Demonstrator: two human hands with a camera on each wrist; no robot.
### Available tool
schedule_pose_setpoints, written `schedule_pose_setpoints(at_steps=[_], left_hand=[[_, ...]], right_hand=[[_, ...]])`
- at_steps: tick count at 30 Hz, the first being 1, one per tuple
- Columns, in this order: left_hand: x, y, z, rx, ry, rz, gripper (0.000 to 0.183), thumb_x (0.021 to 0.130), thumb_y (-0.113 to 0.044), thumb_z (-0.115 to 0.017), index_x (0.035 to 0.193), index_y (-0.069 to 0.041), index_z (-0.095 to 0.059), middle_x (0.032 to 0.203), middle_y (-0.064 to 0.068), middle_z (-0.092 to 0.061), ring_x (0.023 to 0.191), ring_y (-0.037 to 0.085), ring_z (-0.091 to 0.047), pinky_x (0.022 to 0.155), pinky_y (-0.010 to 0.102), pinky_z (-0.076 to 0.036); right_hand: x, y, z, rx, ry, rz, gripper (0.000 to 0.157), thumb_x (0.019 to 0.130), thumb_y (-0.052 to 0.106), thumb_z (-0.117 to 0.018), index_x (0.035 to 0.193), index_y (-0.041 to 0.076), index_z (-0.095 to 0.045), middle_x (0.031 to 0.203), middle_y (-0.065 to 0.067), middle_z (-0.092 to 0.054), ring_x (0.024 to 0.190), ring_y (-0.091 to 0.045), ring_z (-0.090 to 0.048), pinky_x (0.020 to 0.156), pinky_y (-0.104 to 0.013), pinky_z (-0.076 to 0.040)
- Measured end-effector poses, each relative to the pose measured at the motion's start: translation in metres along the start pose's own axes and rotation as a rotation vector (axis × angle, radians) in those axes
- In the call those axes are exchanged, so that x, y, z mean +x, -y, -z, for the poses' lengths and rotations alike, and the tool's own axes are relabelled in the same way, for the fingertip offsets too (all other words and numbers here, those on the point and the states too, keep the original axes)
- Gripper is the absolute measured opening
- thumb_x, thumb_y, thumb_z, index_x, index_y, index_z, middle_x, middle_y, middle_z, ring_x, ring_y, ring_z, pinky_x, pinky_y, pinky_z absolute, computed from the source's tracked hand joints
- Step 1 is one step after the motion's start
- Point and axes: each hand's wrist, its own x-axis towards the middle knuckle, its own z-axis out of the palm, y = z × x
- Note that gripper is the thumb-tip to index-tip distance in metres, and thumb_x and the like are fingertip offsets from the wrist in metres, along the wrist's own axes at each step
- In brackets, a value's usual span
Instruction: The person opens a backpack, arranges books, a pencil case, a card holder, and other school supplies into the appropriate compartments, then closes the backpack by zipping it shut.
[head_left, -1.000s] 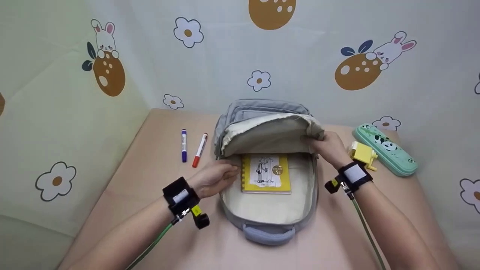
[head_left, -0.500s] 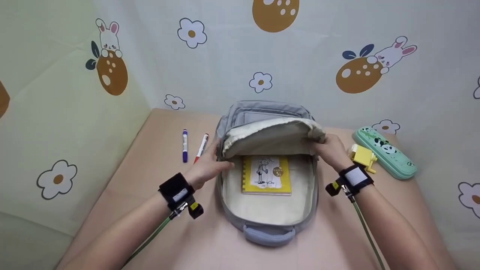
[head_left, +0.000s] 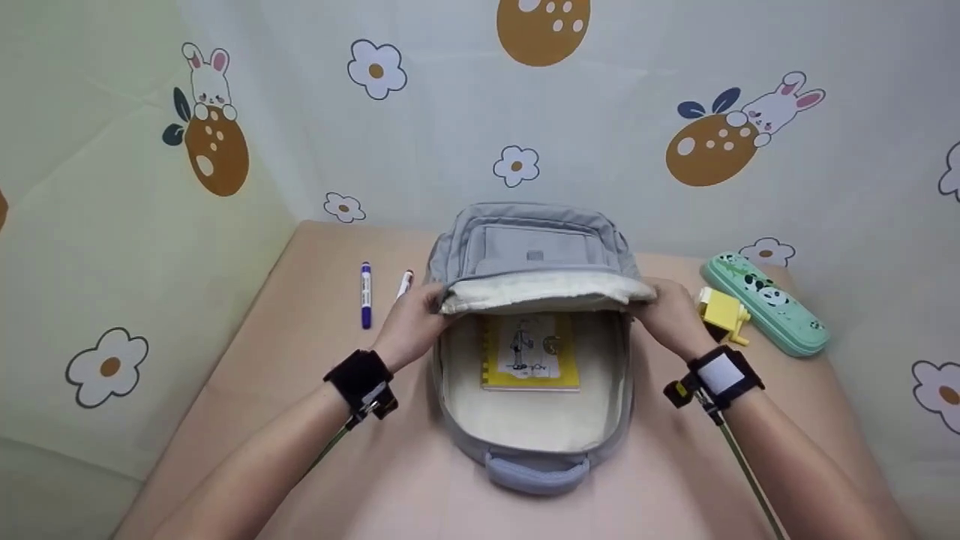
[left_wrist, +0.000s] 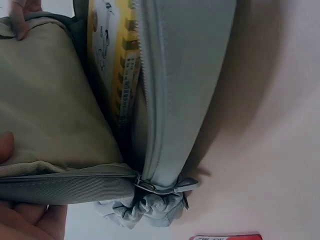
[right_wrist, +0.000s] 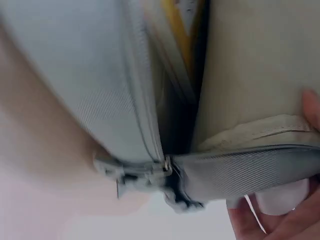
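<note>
I see the gray bag [head_left: 532,244] open on the pink surface [head_left: 300,315] with a yellow book [head_left: 529,367] inside. The left hand [head_left: 411,324] pinches one side of its flap [head_left: 544,291]; the right hand [head_left: 669,315] pinches the other side. A blue pen [head_left: 366,295] lies left, a green case [head_left: 769,304] right.

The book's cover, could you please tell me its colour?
The cover is mainly yellow and white, best seen in the head view.

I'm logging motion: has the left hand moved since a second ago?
Yes: against the yellow notebook in the head view, the left hand has moved left and slightly up, to the flap.
</note>
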Motion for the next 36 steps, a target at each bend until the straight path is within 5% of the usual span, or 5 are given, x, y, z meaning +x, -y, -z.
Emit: schedule_pose_setpoints(at_steps=[6, 16, 27, 36], left_hand=[[-0.005, 0.004, -0.001, 0.069, 0.009, -0.096, 0.027, 0.095, -0.004, -0.069, 0.119, -0.012, -0.076, 0.119, 0.003, -0.073, 0.115, 0.022, -0.066, 0.101, 0.041, -0.050], [-0.023, 0.007, -0.002, 0.187, 0.098, -0.191, 0.059, 0.086, 0.015, -0.066, 0.135, -0.017, -0.067, 0.136, 0.000, -0.065, 0.131, 0.022, -0.056, 0.107, 0.040, -0.045], [-0.042, 0.024, 0.000, 0.337, 0.223, -0.561, 0.065, 0.084, 0.001, -0.081, 0.144, -0.011, -0.059, 0.145, 0.005, -0.059, 0.133, 0.022, -0.055, 0.109, 0.040, -0.044], [-0.048, 0.036, -0.002, 0.441, 0.298, -0.651, 0.061, 0.086, -0.003, -0.079, 0.143, -0.013, -0.061, 0.146, 0.004, -0.058, 0.135, 0.023, -0.053, 0.109, 0.043, -0.043]], right_hand=[[-0.022, 0.005, 0.006, -0.043, -0.088, 0.206, 0.031, 0.092, 0.001, -0.074, 0.122, 0.004, -0.073, 0.120, -0.016, -0.072, 0.113, -0.035, -0.067, 0.095, -0.050, -0.053], [-0.053, 0.001, 0.009, -0.254, -0.187, 0.563, 0.051, 0.076, -0.015, -0.081, 0.121, 0.008, -0.074, 0.118, -0.006, -0.074, 0.105, -0.023, -0.072, 0.093, -0.022, -0.051], [-0.071, -0.007, -0.004, -0.318, -0.183, 0.652, 0.053, 0.069, -0.016, -0.077, 0.116, 0.006, -0.074, 0.115, -0.005, -0.074, 0.104, -0.022, -0.072, 0.088, -0.035, -0.055], [-0.087, -0.018, -0.016, -0.336, -0.169, 0.653, 0.053, 0.066, -0.014, -0.081, 0.114, 0.006, -0.073, 0.116, -0.005, -0.073, 0.105, -0.023, -0.071, 0.087, -0.035, -0.056]])
